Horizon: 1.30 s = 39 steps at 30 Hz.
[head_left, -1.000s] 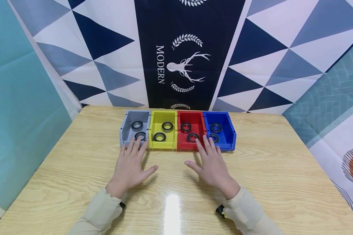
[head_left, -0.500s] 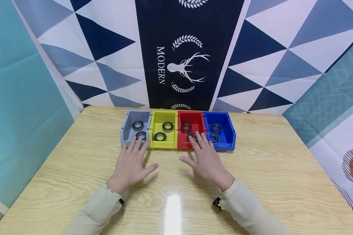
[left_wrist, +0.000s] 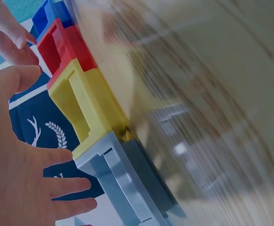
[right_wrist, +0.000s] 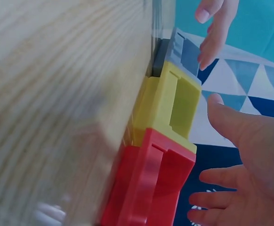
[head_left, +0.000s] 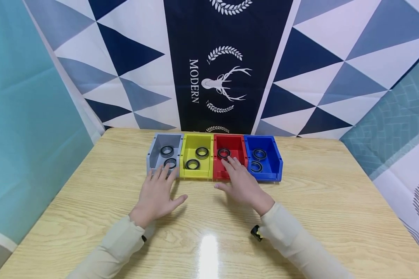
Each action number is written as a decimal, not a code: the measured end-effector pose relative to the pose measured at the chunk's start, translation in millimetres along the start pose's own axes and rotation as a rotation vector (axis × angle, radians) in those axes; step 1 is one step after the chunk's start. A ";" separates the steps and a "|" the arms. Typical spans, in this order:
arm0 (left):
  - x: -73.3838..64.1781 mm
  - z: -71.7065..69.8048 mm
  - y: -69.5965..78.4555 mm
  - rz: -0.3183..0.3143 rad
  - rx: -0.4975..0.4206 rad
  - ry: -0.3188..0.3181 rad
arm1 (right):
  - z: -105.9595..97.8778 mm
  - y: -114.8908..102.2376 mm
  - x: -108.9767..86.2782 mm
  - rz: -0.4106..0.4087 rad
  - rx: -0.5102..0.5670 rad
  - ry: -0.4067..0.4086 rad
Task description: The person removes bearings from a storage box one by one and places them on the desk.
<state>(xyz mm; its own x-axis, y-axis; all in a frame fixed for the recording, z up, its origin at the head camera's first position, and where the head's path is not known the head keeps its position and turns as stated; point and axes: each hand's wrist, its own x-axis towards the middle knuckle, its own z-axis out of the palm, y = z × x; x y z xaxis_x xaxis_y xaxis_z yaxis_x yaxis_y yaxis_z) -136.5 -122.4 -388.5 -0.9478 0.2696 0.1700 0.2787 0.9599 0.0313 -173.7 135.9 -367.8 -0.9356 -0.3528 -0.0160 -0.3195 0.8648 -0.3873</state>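
Right hand [head_left: 243, 186] shifted left toward red bin [head_left: 235, 142] | Fingers [right_wrist: 221, 178] apart, empty; same on left hand [head_left: 156, 197] | I judge: reach made, no grip yet; visible rings [head_left: 202, 157] binned

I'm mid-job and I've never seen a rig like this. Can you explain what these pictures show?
There's no machine: a person's left hand and right hand do the work. The head camera looks forward and down; each wrist camera looks closely along its own hand. On the wooden table stand four bins in a row: grey, yellow, red and blue. Dark rings lie inside; the right hand hides part of the red bin. Both hands are spread and hold nothing; whether fingertips touch the bins, I can't tell.
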 end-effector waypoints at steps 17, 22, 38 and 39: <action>17.7 -7.1 -10.8 -0.016 -0.063 -0.057 | -7.5 -28.3 30.7 -0.020 0.017 0.019; 27.7 -10.9 -16.4 0.008 -0.074 -0.085 | -5.0 -32.3 35.8 -0.024 0.037 0.025; 60.9 -26.2 -33.3 -0.021 -0.132 -0.315 | -2.7 -51.0 52.5 -0.112 0.065 -0.004; 64.0 -26.5 -35.4 -0.019 -0.166 -0.340 | -2.6 -52.0 54.3 -0.115 0.066 -0.009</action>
<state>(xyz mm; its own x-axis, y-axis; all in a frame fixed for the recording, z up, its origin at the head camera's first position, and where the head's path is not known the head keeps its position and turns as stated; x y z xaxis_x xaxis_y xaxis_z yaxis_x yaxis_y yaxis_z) -203.0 -141.2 -352.6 -0.9425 0.2890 -0.1680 0.2556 0.9469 0.1952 -208.3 72.7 -346.2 -0.8918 -0.4519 0.0234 -0.4137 0.7933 -0.4467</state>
